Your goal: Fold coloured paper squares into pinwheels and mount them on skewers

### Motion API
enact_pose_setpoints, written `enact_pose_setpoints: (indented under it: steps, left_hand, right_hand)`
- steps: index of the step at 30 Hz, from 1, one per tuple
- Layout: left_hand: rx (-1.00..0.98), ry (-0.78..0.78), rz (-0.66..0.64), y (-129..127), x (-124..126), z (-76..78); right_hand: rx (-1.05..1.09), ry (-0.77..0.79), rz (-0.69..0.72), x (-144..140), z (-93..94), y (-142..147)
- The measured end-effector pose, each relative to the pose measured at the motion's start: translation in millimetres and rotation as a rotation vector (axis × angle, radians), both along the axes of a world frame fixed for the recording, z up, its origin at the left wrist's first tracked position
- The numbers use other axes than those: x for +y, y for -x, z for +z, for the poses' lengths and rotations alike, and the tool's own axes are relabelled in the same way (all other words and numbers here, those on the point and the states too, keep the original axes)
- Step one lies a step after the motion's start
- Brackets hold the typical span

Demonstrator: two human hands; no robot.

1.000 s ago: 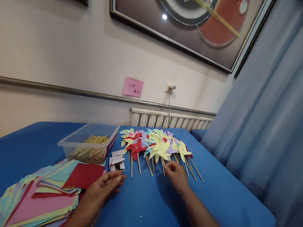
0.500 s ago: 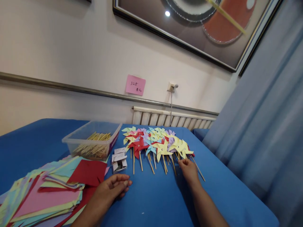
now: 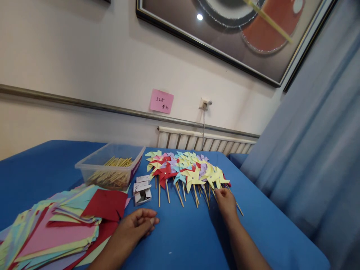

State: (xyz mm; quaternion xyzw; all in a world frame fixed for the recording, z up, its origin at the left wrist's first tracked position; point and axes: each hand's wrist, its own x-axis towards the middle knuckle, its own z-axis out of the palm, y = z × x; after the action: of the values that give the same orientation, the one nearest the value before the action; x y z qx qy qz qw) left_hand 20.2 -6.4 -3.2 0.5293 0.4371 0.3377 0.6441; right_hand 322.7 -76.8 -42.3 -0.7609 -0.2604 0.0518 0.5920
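Rows of paper pinwheels on wooden sticks lie on the blue table (image 3: 185, 240), in yellow, red, blue and purple. At the right end of the rows, my right hand (image 3: 226, 204) is closed with its fingertips pinched at the stick of a yellow pinwheel (image 3: 219, 177). Part of that stick is hidden by the fingers. My left hand (image 3: 139, 225) rests low over the table, fingers loosely curled and nothing in them. It is beside a stack of coloured paper sheets (image 3: 53, 234) with a red sheet (image 3: 105, 204) on top.
A clear plastic box (image 3: 84, 165) of wooden sticks (image 3: 112, 174) stands behind the paper. Small white boxes (image 3: 142, 191), one open with small metal pieces, sit between it and the pinwheels. A blue curtain (image 3: 309, 150) hangs at the right; a radiator (image 3: 182, 141) is behind the table.
My right hand has shifted slightly right beside the yellow pinwheel. My left hand has moved a little right. The pinwheels have hardly moved.
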Motion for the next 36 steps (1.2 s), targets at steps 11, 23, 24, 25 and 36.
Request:
enact_pose_setpoints:
  steps: [11, 23, 24, 25, 36]
  left_hand:
    - [0.161, -0.179, -0.245, 4.5, 1.8, -15.8]
    - [0.215, -0.276, -0.219, 10.0, -1.2, -14.3]
    - [0.232, -0.298, -0.235, 10.0, -3.0, -13.9]
    - [0.255, -0.325, -0.241, 9.8, -5.2, -13.3]
    - [0.359, -0.397, -0.315, 11.8, -14.8, -3.8]
  right_hand:
    - [0.137, -0.156, 0.348, 8.6, 9.3, 101.2]
    - [0.504, -0.158, 0.778, 57.7, -3.6, 190.8]
    - [0.508, -0.145, 0.806, 55.5, -5.3, 187.8]
    - [0.503, -0.132, 0.838, 52.6, -6.9, 185.3]
    - [0.316, -0.031, 0.942, 39.5, -10.3, 181.1]
